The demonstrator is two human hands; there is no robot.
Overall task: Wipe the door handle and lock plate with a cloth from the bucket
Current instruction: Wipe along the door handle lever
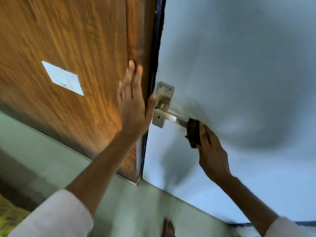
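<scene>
Right hand (212, 151) clamps the dark brown cloth (193, 132) on the brushed-steel lever handle's (172, 117) tip; left hand (133, 106), flat and spread, steadies the door. Best sweep toward the steel lock plate (164, 94).

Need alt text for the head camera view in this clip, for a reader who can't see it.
A person's right hand presses a dark cloth against the outer end of a metal door handle on a pale blue door. Their left hand lies flat, fingers spread, on the wooden panel beside the lock plate.
</scene>
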